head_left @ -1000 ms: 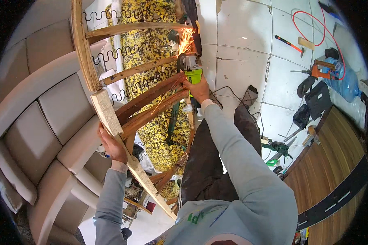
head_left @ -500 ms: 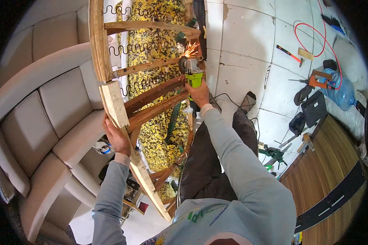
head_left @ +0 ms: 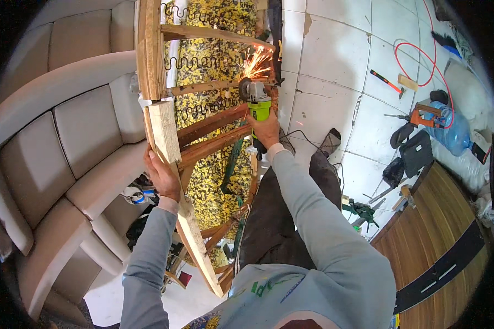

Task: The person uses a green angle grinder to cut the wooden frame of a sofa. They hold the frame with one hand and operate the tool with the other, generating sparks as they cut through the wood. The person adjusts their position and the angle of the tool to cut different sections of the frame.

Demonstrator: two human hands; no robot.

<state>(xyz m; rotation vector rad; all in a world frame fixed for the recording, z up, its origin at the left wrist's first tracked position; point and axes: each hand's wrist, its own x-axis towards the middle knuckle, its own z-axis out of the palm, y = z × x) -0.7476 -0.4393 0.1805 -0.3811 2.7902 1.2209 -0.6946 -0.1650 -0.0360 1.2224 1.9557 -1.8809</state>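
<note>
My right hand (head_left: 265, 131) is wrapped round a green and silver angle grinder (head_left: 259, 108). Its disc meets the frame around the end of a wooden crosspiece (head_left: 203, 86), and orange sparks (head_left: 256, 64) spray away from me. My left hand (head_left: 163, 175) grips the pale side rail (head_left: 166, 134) of a long wooden frame, which stands in front of and beside my legs. Wavy black springs (head_left: 200, 63) run across this frame. Beneath them shows yellow and black speckled material (head_left: 213, 205). The exact spot of contact is partly hidden by the disc and sparks.
A beige sofa (head_left: 88, 134) stands at the left. On the white tiles (head_left: 329, 60) to the right lie a hammer (head_left: 387, 82), a red hose (head_left: 403, 45), an orange drill-like tool (head_left: 424, 115) and a blue water bottle (head_left: 456, 134). A wood-grain panel (head_left: 422, 230) is at the lower right.
The frame's left rail, with my left hand on it, sits slightly farther right in view. The spark spray is larger. The grinder stays at about the same place, still in my right hand.
</note>
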